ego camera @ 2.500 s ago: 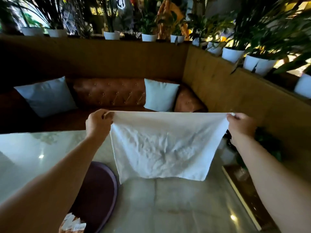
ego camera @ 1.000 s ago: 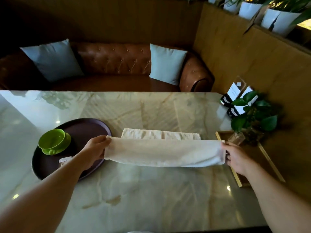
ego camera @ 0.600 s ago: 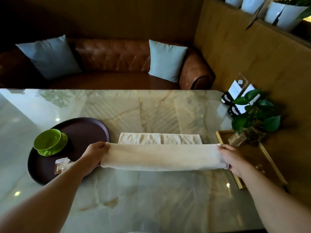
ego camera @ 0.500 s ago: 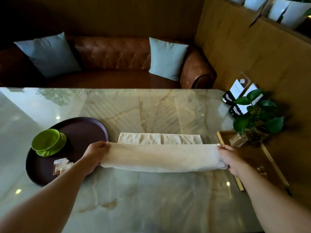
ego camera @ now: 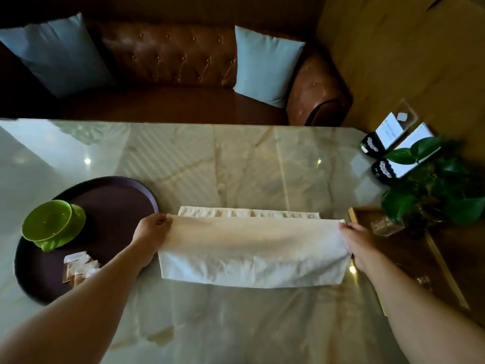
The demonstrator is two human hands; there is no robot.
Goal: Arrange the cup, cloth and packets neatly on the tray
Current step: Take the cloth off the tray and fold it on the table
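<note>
A white cloth [ego camera: 252, 248] lies stretched across the middle of the bench, folded over, a narrow strip of its lower layer showing along the far edge. Left of it sits a round dark tray [ego camera: 118, 198] holding a tilted green cup [ego camera: 49, 224] on its saucer and, nearer, small packets [ego camera: 78, 266].

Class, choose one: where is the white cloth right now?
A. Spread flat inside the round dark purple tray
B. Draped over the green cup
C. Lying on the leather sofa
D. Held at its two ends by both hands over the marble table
D: the left hand and right hand each grip an end of the white cloth, which sits over the marble table, beside the round dark purple tray.
</note>
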